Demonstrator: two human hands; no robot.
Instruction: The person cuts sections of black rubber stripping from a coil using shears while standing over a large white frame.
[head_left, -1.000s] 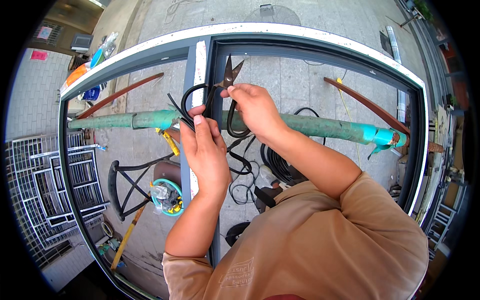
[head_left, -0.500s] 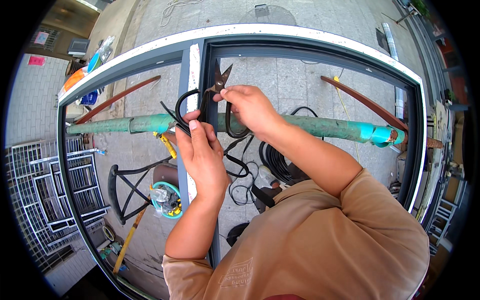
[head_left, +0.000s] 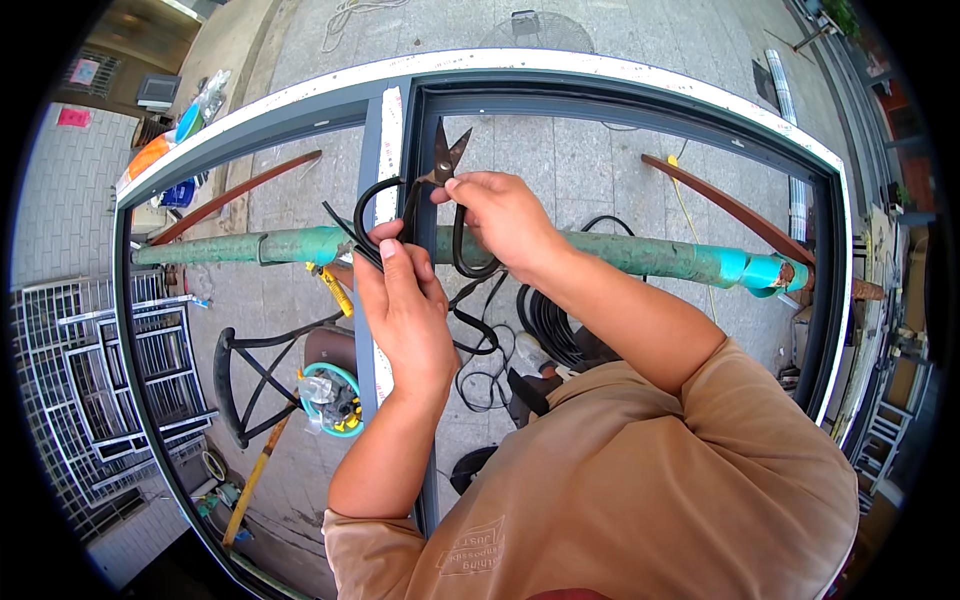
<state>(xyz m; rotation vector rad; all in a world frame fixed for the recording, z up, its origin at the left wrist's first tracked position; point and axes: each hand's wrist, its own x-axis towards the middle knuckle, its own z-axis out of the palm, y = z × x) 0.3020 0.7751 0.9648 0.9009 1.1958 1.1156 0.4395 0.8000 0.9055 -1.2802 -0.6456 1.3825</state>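
My right hand [head_left: 497,215] grips a pair of dark scissors [head_left: 443,170] close to the pivot. The blades point away from me and stand apart, and one large black handle loop hangs below my fingers. My left hand [head_left: 412,315] is closed on a bent black rubber-like strip [head_left: 361,212], pinched between thumb and fingers. One end of the strip curves up beside the scissors' pivot; another end sticks out to the left. Both hands are over the middle bar of a grey metal frame [head_left: 371,140]. Where the strip runs inside my left hand is hidden.
A green pole [head_left: 640,250] crosses beneath the frame, with rusty brown bars [head_left: 235,200] at the sides. Below lie a coil of black strip [head_left: 548,325], a teal basket [head_left: 350,432] of small parts and a yellow-handled tool [head_left: 338,292]. Metal grilles [head_left: 130,380] lie at left.
The scissors have shifted very slightly up and to the right, with their blades still apart. My left hand keeps the same hold on the strip.
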